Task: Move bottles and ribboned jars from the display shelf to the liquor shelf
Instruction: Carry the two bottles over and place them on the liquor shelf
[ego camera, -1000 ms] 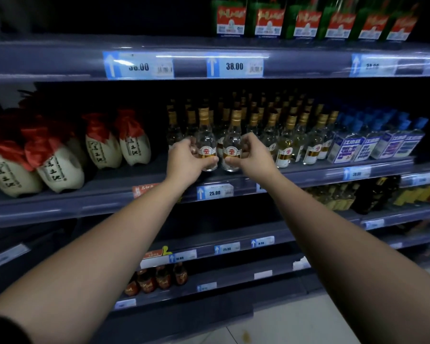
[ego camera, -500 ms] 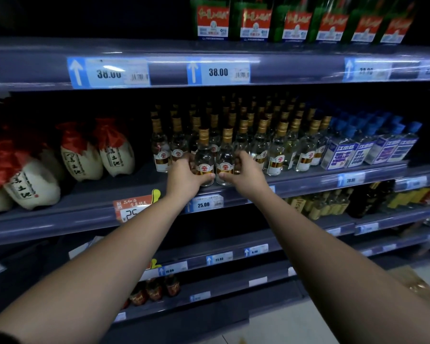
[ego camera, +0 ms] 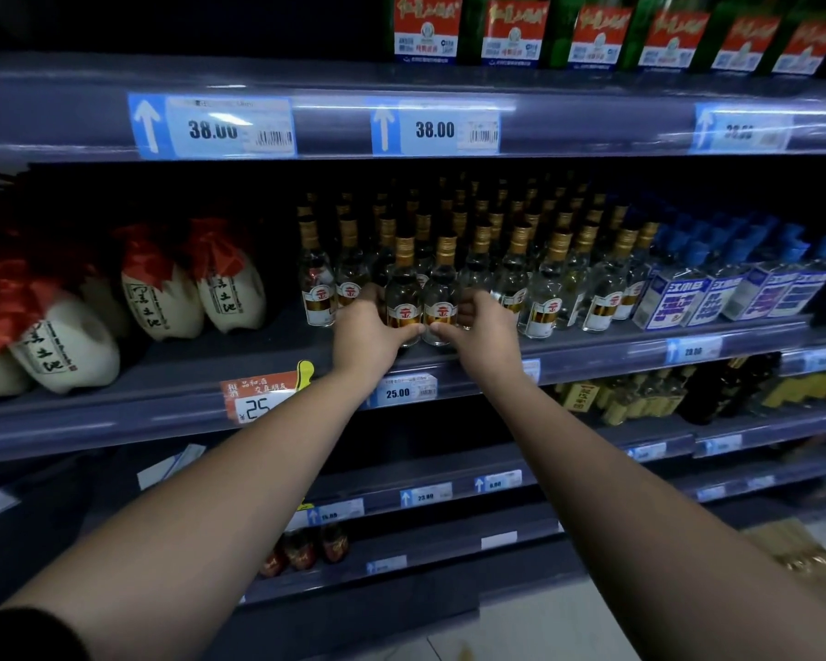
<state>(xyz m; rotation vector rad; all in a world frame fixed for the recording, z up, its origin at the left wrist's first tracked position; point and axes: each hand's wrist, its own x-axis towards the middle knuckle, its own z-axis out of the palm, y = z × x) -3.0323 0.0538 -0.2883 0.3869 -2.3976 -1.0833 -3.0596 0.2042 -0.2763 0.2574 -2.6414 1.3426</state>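
Observation:
Two clear glass bottles with gold caps stand side by side at the front edge of the middle shelf (ego camera: 172, 374). My left hand (ego camera: 366, 333) is wrapped around the left bottle (ego camera: 404, 298). My right hand (ego camera: 480, 326) grips the right bottle (ego camera: 442, 298). Their bases rest on or just above the shelf; I cannot tell which. Behind them stand several rows of identical gold-capped bottles (ego camera: 549, 283). Cream ribboned jars (ego camera: 230, 291) with red cloth tops sit on the same shelf to the left.
Blue-capped flat bottles (ego camera: 735, 291) fill the shelf's right end. Green bottles with red labels (ego camera: 511, 31) line the top shelf. Lower shelves hold dark bottles (ego camera: 301, 548) and yellow-labelled ones (ego camera: 630, 398). Price tags run along each shelf edge.
Both hands have lowered the two bottles toward the shelf's front edge. The view has shifted left and nearer to the shelf.

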